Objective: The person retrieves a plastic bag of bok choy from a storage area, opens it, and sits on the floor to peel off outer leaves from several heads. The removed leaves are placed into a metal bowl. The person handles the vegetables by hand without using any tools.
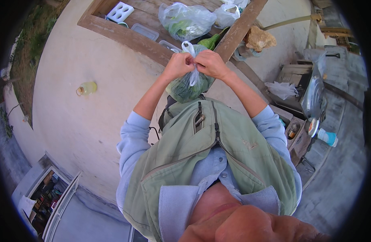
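Observation:
Close together at the neck of a translucent plastic bag [185,90] are my two hands. My left hand [180,64] pinches the gathered plastic from the left, and my right hand [212,63] pinches it from the right, fingertips meeting. One white loop handle [187,45] sticks up beyond my fingers, and another strip of plastic hangs down over the bag's front. Dark green leafy vegetables show through the bag. It is near the corner of a wood-framed table [134,45], in front of my green vest [179,145]. The knot area is partly hidden by my fingers.
On the table are a large clear bag of greens [187,21], a smaller white bag [226,18], a green gourd [209,42], a plastic container [145,31] and a white block with holes [120,12]. A rock [260,38] is at right. A bottle [88,88] stands on the concrete.

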{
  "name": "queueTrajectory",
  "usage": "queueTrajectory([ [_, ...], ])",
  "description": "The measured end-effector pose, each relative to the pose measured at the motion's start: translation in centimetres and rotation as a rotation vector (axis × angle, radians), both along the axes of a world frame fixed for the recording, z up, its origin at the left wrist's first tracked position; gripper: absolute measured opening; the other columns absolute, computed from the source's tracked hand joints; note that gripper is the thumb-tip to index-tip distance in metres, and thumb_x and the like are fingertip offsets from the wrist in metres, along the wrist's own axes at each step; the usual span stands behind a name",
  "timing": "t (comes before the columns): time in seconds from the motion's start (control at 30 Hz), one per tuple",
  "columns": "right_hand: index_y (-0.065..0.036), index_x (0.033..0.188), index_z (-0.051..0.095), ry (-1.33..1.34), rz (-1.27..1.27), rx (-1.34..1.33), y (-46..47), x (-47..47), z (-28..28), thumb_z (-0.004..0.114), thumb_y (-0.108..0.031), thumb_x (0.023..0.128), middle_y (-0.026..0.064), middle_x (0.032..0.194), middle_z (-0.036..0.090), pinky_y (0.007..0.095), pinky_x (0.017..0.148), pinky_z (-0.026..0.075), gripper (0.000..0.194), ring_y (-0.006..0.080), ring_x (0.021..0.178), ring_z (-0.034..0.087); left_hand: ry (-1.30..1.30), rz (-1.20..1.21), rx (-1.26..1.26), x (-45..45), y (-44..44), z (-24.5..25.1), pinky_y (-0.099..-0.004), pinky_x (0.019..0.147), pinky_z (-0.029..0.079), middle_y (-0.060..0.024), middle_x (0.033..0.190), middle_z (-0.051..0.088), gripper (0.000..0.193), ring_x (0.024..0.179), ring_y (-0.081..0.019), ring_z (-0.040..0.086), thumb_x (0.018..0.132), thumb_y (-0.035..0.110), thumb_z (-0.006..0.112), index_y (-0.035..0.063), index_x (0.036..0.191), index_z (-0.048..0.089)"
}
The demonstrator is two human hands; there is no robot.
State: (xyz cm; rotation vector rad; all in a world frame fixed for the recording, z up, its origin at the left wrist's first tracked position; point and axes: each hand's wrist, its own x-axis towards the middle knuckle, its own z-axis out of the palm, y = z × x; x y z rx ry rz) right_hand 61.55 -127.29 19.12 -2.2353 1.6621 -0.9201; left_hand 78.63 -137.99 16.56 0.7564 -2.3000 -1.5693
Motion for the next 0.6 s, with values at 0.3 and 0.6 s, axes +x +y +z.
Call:
queueTrajectory([
  [0.3, -0.006, 0.080, 0.059, -0.349, 0.057, 0.263, -0.3, -1.4, -1.4, 0.065, -0.002, 0.075, 0.0074, 0.078, 0.060, 0.0387, 0.075, 0.050, 0.009, 0.0278, 0.079, 0.062, 0.049, -0.022, 0.042, 0.2, -0.2, -0.6, -0.0280, 0.063, 0.052, -0.0059, 0.071, 0.068, 0.014, 0.066, -0.0103, 0.063, 0.074, 0.006, 0.071, -0.0024, 0.084, 0.067],
  [0.6, -0.004, 0.084, 0.061, -0.212, -0.300, 0.364, 1.8, 2.1, 0.0, 0.070, -0.008, 0.075, 0.0062, 0.076, 0.063, 0.0345, 0.076, 0.053, 0.013, 0.0244, 0.073, 0.064, 0.177, 0.113, -0.043, 0.3, 1.5, -1.9, -0.0263, 0.060, 0.051, -0.0036, 0.072, 0.067, 0.010, 0.064, -0.0078, 0.061, 0.076, 0.002, 0.071, -0.0010, 0.085, 0.067],
])
